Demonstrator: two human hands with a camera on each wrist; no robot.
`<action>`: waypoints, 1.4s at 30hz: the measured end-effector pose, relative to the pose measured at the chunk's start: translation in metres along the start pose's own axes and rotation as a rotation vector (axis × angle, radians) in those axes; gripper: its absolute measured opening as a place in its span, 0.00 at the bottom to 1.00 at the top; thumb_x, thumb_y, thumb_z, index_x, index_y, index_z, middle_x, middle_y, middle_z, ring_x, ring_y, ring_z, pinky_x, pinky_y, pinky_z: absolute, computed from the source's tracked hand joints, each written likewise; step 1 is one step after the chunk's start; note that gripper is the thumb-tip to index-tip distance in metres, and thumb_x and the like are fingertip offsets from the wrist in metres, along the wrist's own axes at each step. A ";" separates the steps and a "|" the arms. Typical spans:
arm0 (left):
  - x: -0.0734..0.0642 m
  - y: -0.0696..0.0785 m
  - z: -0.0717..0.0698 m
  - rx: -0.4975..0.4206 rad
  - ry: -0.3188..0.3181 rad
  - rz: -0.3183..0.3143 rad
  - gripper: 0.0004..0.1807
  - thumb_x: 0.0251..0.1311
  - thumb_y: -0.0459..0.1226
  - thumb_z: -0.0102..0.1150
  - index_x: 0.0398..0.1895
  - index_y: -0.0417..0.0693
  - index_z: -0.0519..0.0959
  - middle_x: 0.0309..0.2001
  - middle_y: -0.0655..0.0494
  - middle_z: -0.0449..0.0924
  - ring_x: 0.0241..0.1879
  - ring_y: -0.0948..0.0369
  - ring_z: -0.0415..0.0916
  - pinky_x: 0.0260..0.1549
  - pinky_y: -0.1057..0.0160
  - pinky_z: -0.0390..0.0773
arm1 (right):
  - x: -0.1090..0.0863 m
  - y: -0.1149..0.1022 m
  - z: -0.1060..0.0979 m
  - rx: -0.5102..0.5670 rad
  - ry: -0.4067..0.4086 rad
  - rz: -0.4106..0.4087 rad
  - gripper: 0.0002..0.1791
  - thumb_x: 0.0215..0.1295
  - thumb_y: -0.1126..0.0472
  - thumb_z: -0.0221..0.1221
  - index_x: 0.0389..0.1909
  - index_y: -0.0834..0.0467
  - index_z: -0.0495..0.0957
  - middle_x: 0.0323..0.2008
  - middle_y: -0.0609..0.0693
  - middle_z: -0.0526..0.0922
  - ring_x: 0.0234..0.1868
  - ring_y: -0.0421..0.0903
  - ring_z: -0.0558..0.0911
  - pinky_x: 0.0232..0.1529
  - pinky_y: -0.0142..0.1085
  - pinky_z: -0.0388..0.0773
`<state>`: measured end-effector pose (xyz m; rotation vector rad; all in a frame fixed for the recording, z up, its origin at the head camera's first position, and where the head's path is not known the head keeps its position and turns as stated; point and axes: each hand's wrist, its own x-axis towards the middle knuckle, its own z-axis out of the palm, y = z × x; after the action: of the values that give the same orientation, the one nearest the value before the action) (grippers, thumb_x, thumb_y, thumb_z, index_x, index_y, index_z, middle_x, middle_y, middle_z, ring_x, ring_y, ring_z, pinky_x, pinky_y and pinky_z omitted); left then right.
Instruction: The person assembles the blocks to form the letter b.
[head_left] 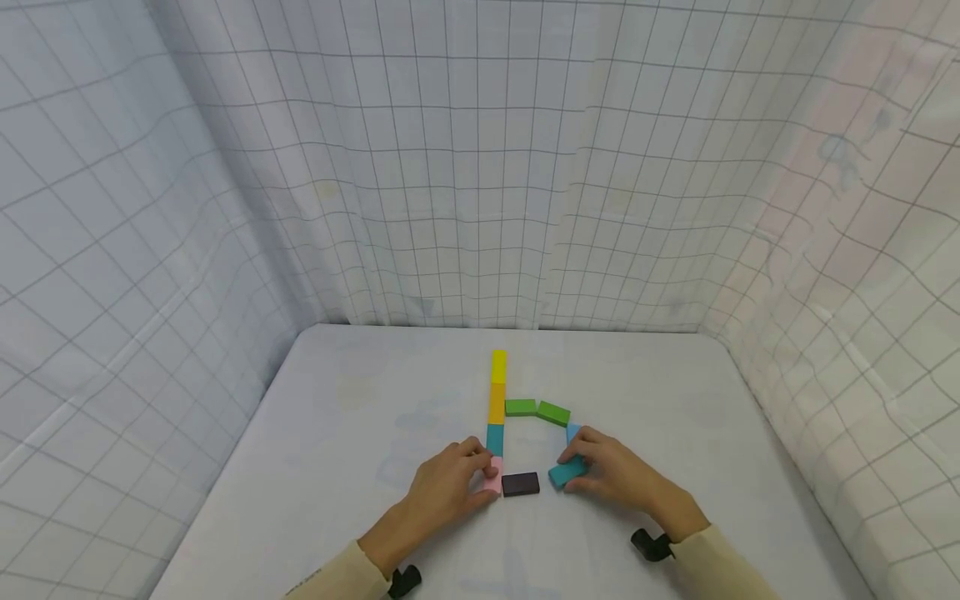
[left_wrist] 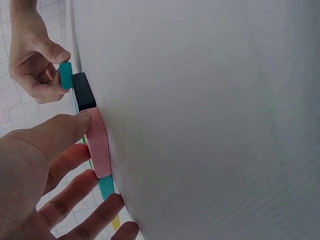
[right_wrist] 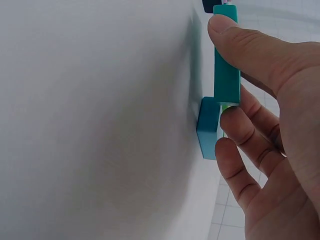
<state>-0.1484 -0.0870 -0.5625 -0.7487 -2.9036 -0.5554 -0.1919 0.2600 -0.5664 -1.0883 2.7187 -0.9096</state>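
Observation:
On the white table, my left hand point(head_left: 442, 487) pinches a pink block point(left_wrist: 99, 145) between thumb and fingers, at the near end of a straight row. A dark block point(head_left: 521, 484) lies against the pink block's right side. My right hand point(head_left: 618, 477) holds a teal block point(right_wrist: 227, 75) between thumb and fingertips. In the right wrist view that block appears tilted and raised a little off the surface. Beyond it lies a light blue block point(right_wrist: 207, 131), partly covered by my fingers in the head view.
Up the row from the pink block come another teal block point(head_left: 495, 440), an orange block point(head_left: 497, 404) and a yellow block point(head_left: 499, 367). Two green blocks point(head_left: 521, 407) branch right from the orange one. Gridded white curtains point(head_left: 480, 167) surround the table.

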 end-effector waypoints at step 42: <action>0.001 0.002 -0.003 -0.008 -0.020 -0.010 0.12 0.64 0.49 0.90 0.42 0.61 0.93 0.51 0.63 0.87 0.42 0.65 0.78 0.35 0.68 0.82 | 0.012 -0.013 0.008 -0.117 -0.058 -0.021 0.16 0.75 0.53 0.79 0.61 0.44 0.93 0.57 0.40 0.85 0.58 0.38 0.85 0.64 0.41 0.88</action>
<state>-0.1488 -0.0858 -0.5591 -0.7453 -2.9264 -0.5639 -0.1908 0.2411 -0.5645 -1.1467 2.7476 -0.7179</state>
